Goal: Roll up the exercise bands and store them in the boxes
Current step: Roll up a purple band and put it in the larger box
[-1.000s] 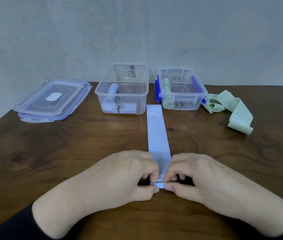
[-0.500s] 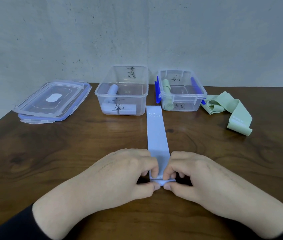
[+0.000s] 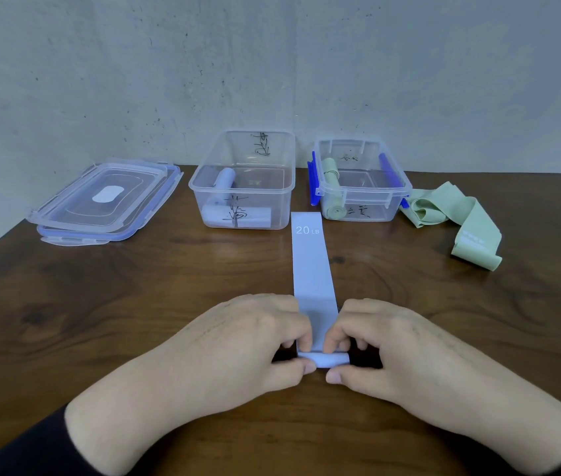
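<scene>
One blue band (image 3: 311, 266) runs lengthwise straight away from us. Our left hand (image 3: 255, 341) and right hand (image 3: 389, 345) pinch its rolled near end between thumbs and fingertips.

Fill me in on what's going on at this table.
A person is rolling up a pale blue band marked 20 LB. The left hand and right hand pinch the small roll at its near end; the rest lies flat, reaching toward two open clear boxes. The left box holds blue rolls, the right box green ones. A loose green band lies unrolled on the right.
</scene>
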A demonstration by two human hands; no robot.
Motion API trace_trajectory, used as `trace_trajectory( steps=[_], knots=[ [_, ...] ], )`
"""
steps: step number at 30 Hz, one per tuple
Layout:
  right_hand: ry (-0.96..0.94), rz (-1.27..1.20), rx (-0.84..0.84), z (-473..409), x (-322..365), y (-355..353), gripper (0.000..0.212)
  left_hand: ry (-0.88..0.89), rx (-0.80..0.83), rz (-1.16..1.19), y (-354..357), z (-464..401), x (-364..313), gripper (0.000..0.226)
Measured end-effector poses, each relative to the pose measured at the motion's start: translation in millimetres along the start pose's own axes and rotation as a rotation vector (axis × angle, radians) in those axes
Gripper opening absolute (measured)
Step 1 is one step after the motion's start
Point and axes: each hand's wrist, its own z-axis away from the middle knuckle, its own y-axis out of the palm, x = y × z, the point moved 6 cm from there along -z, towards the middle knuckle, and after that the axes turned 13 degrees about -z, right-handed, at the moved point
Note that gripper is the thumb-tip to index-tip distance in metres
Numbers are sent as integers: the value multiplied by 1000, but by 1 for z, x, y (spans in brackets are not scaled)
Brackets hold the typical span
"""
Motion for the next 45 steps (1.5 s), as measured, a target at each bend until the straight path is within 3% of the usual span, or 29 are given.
trace_trajectory(
  steps=[4,17,22,26,45],
  knots=[
    [-18,25,-27,-1,0,1,7,-14,26,-16,3,-1,2,27],
    [20,23,-1,-2,3,0,14,-15,2,-4,3,-1,3,19],
    [10,35,-13,-2,4,-1,3,-21,11,-7,2,-1,3,22],
    [5,44,-13,-2,2,0,13,-19,13,-10,2,-2,2,18],
    [31,23,-49,-4,-3,-1,15,-55,13,-26,0,-2,4,16]
  ],
)
